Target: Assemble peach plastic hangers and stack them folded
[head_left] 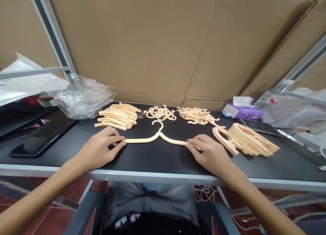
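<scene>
A cream plastic clothes hanger [148, 140] lies on the black tabletop [163, 162], its hook pointing toward the back. Thumb and fingers of my left hand [105, 146] pinch the tip of its left arm. At the opposite end, my right hand [209, 152] grips the right arm's tip between thumb and fingers. Behind my left hand sits a pile of curved hanger arms [118, 116]. Loose hooks [161, 112] form a heap behind the hanger, with a heap of thin cream pieces [197, 115] to their right. Stacked cream frames with oval openings [252, 140] lie right of my right hand.
Cardboard [142, 41] walls the back of the table. Clear plastic wrap [83, 95] and a black tray-like object [46, 134] are at left. A purple tissue pack [243, 110] and a dark flat device [261, 127] lie at back right. Metal posts [52, 28] flank the table.
</scene>
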Motion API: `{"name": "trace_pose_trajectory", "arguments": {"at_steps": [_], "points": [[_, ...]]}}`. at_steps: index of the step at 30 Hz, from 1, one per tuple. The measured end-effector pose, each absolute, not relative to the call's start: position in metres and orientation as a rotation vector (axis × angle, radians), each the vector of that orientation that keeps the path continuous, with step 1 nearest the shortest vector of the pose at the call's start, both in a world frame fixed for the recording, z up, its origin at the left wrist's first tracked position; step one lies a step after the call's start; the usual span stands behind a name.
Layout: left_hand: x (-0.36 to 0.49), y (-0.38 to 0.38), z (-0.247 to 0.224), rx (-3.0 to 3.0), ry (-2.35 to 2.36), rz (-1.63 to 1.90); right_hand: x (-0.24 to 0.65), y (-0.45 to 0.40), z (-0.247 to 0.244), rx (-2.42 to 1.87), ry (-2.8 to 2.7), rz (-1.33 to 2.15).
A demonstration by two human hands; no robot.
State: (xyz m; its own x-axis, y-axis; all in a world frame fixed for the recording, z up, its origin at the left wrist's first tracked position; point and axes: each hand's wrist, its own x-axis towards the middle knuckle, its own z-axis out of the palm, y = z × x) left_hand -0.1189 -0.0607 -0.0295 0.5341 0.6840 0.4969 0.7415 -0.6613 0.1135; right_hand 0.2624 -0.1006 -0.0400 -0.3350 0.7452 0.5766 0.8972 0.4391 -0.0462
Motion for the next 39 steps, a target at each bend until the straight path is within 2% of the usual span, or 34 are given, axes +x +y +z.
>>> {"name": "trace_pose_trajectory", "arguments": {"at_steps": [15,20,25,31,35,39], "points": [[-0.117,-0.062,-0.028,-2.652,-1.197,-0.797,0.261,-0.099,-0.044,-1.405,-2.093,-0.493],[-0.117,-0.065,-0.022,-2.577,-1.094,-0.961,0.262,-0.102,-0.041,-1.344,-2.004,-0.573],[-0.115,-0.093,-0.024,-2.551,-1.084,-1.029,0.267,-0.124,-0.043,-1.319,-1.923,-0.413],[-0.111,-0.111,-0.036,-2.591,-1.132,-0.883,0.277,-0.136,-0.047,-1.538,-1.869,-0.357],[-0.104,-0.101,-0.030,-2.503,-1.402,-0.757,0.280,-0.129,-0.043,-1.849,-1.877,-0.369],[-0.096,-0.095,-0.025,-2.456,-1.627,-0.515,0.278,-0.125,-0.043,-1.905,-1.929,-0.404]]}}
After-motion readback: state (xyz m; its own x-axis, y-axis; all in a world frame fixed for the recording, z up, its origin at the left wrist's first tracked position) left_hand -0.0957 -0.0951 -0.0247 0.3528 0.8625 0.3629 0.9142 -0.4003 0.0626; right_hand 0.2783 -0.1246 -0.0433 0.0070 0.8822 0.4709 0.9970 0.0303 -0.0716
